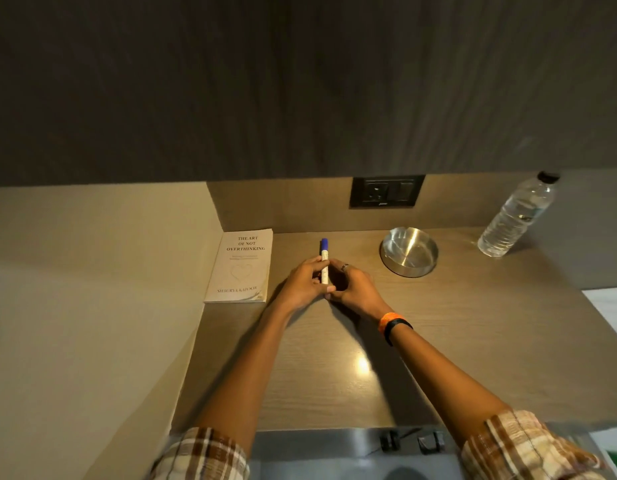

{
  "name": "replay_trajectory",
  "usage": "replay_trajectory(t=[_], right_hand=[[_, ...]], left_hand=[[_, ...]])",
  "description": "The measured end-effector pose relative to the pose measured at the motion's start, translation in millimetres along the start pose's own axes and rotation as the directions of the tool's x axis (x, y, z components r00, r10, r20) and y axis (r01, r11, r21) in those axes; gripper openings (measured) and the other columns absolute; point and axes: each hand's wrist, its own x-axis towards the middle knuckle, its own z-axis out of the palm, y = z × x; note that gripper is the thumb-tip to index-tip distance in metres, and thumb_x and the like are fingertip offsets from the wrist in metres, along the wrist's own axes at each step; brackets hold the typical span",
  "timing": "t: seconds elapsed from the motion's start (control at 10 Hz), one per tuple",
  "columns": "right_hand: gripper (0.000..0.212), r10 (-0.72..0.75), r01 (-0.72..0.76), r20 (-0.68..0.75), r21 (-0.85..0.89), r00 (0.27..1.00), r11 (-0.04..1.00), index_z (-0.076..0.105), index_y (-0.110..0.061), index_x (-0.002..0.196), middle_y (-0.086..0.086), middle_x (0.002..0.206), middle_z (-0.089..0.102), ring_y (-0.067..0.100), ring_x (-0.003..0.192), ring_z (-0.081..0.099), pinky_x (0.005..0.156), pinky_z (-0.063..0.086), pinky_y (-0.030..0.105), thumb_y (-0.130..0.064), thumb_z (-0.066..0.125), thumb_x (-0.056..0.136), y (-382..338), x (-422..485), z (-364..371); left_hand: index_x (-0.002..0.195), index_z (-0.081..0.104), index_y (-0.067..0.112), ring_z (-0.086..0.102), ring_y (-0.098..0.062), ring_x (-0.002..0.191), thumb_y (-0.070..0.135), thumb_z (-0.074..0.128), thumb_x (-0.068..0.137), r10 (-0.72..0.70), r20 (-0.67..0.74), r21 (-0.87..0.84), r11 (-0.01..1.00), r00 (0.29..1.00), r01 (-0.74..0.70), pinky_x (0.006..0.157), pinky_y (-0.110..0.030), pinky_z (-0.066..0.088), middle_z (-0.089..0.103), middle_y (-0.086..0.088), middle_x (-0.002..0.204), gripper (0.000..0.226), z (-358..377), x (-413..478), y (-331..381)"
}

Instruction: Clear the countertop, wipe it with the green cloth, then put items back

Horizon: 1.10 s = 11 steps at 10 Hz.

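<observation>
Brown wood-grain countertop (473,341) | left hand (305,284) pinches white marker with blue cap (324,259), upright | right hand (355,289) curled beside it, grip unclear | white paperback book (239,268) left | round steel bowl (409,251), clear plastic water bottle (518,216) right

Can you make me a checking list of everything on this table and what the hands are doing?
Surface: brown wood-look countertop, bare in front, one glare spot.
Job's things: white marker with blue cap, held upright; white book lying flat at the left wall; metal bowl, looks empty; capped water bottle standing at back right. Green cloth: nothing seen for sure.
Clutter: nothing seen.
Hands: left hand pinches the marker; right hand is at its lower end, grip hidden; orange and black bands on the right wrist.
Cables: nothing seen.
Surroundings: black wall socket behind, dark panel above.
</observation>
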Motion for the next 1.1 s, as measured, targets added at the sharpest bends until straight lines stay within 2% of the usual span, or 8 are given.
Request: replay_trajectory(t=[0.1,0.3,0.4,0.6,0.7,0.8,0.9,1.1], right_hand=[[0.065,-0.036,0.037,0.012,-0.066,0.999,0.997,0.050,-0.026,0.143,-0.001,0.138,0.062,0.023,0.131,0.051,0.110,0.038,0.050,-0.026,0.076,0.084,6,1,-2],[0.064,-0.059,0.059,0.001,-0.084,0.998,0.995,0.047,-0.025,0.145,0.002,0.137,0.060,0.025,0.132,0.045,0.110,0.036,0.048,-0.031,0.073,0.088,13,2,1],[0.066,-0.055,0.058,0.035,-0.094,0.998,0.994,0.043,-0.022,0.149,0.007,0.144,0.055,0.026,0.138,0.039,0.114,0.033,0.049,-0.029,0.071,0.090,16,5,-2],[0.057,-0.041,0.043,0.022,-0.110,0.999,0.993,0.043,-0.021,0.149,0.009,0.147,0.050,0.026,0.141,0.034,0.117,0.030,0.048,-0.026,0.063,0.097,22,12,1],[0.050,-0.028,0.025,-0.023,-0.104,0.999,0.994,0.045,-0.026,0.148,0.007,0.144,0.052,0.024,0.140,0.033,0.105,0.025,0.040,-0.026,0.057,0.099,22,10,8],[0.049,-0.027,0.020,-0.069,-0.096,0.997,0.995,0.045,-0.028,0.148,0.007,0.144,0.053,0.022,0.141,0.033,0.097,0.022,0.035,-0.024,0.054,0.100,26,8,17],[0.051,0.003,-0.011,-0.092,-0.081,0.996,0.997,0.043,-0.025,0.149,0.006,0.146,0.052,0.021,0.142,0.033,0.098,0.021,0.033,-0.027,0.054,0.100,24,2,15],[0.049,-0.040,-0.008,-0.227,-0.207,0.973,0.978,0.047,-0.023,0.145,0.003,0.148,0.051,0.025,0.144,0.036,0.117,0.033,0.042,-0.042,0.049,0.100,33,-46,6]], left_hand=[[0.137,0.057,0.024,0.053,-0.017,0.130,0.005,0.074,0.081,0.107,-0.074,0.228,0.970,0.992,-0.088,0.108,-0.042,0.049,0.055,0.002,0.143,0.062,5,0,-4],[0.140,0.056,0.018,0.046,-0.017,0.140,-0.001,0.070,0.084,0.118,-0.089,0.158,0.982,0.989,-0.103,0.119,-0.041,0.039,0.050,-0.001,0.151,0.060,8,-4,-13],[0.139,0.055,0.016,0.044,-0.017,0.142,-0.002,0.070,0.084,0.119,-0.101,0.138,0.985,0.988,-0.105,0.119,-0.034,0.038,0.047,-0.002,0.153,0.059,9,-6,-14],[0.138,0.056,0.012,0.049,-0.020,0.138,0.001,0.075,0.081,0.117,-0.127,0.114,0.988,0.985,-0.102,0.116,-0.040,0.043,0.052,-0.005,0.149,0.060,11,-6,-13],[0.131,0.061,0.013,0.062,-0.018,0.120,0.009,0.075,0.083,0.171,-0.156,0.213,0.968,0.973,-0.135,0.102,-0.035,0.054,0.065,-0.005,0.131,0.051,12,-6,-10],[0.120,0.066,0.014,0.064,-0.013,0.097,0.024,0.076,0.084,0.288,-0.223,0.498,0.855,0.931,-0.146,0.080,-0.024,0.052,0.070,-0.003,0.109,0.039,21,-6,-12],[0.125,0.063,0.013,0.065,-0.018,0.104,0.025,0.074,0.086,0.322,-0.222,0.598,0.791,0.920,-0.133,0.081,-0.024,0.051,0.069,-0.004,0.115,0.041,24,-10,-12],[0.145,0.042,0.011,0.045,-0.024,0.139,0.056,0.049,0.096,0.411,-0.249,0.799,0.599,0.877,-0.054,0.112,-0.039,0.043,0.048,-0.011,0.150,0.067,29,-32,-22]])
